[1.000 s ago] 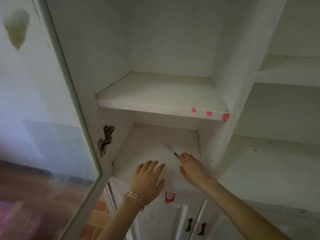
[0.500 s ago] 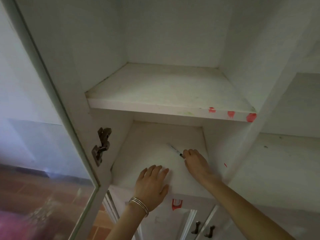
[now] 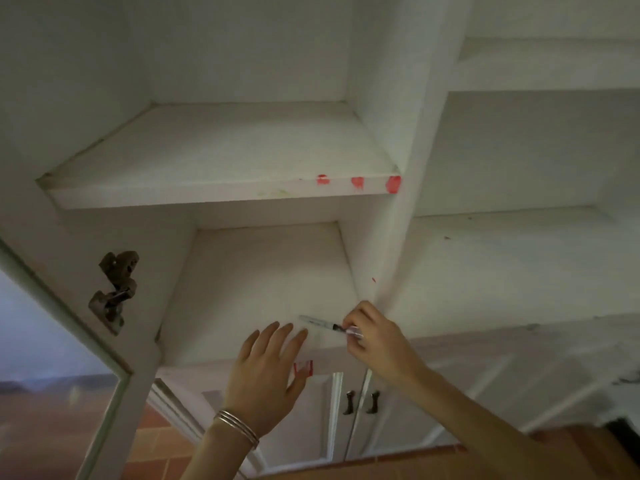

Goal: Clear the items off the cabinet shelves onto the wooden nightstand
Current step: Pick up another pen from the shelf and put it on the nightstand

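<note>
A thin white pen (image 3: 317,321) with a dark band sticks out to the left from my right hand (image 3: 375,337), which pinches it just above the front of the lower white shelf (image 3: 263,289). My left hand (image 3: 268,372) hovers with straight, spread fingers at the shelf's front edge, a bangle on its wrist, holding nothing. The upper shelf (image 3: 221,157) carries only three red paint marks (image 3: 356,183) on its front lip. The wooden nightstand is out of view.
The open cabinet door with its metal hinge (image 3: 114,289) stands at the left. Right of the divider are more white shelves (image 3: 512,271). Below are two closed doors with dark handles (image 3: 360,401), and a red tiled floor.
My right hand has drawn back from deep on the lower shelf toward its front edge, now pinching the pen clear of the surface. The view has tilted upward.
</note>
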Demonstrator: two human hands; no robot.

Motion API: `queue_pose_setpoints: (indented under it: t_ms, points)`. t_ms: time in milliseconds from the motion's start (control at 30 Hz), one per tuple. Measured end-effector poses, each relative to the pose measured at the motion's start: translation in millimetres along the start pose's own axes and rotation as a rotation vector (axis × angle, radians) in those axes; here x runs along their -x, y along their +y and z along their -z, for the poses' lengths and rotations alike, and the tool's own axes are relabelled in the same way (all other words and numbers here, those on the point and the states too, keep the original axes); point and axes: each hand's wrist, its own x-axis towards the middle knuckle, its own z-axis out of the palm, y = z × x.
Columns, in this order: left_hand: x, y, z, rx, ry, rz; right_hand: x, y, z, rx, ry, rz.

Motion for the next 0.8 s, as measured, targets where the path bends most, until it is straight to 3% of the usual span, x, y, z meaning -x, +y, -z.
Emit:
queue_pose_setpoints:
  t_ms: [200,400,667,800]
  points:
    - [-7.8,94.8,-4.9,0.049,-0.026,-0.214,123.6,43.7,71.0,0.014,0.086,-0.176]
    - [-1.2,254.6,-18.3,0.164,-0.064,-0.516,288.1,70.7,170.0,0.141,0.225,-0.450]
    - [50.7,483.4,-27.4,0.385,-0.100,-0.972,520.9,47.2,278.8,0.385,0.225,-0.962]
    - [74.1,570.9,-31.8,0.439,-0.164,-1.122,607.9,24.1,321.0,0.394,0.371,-1.154]
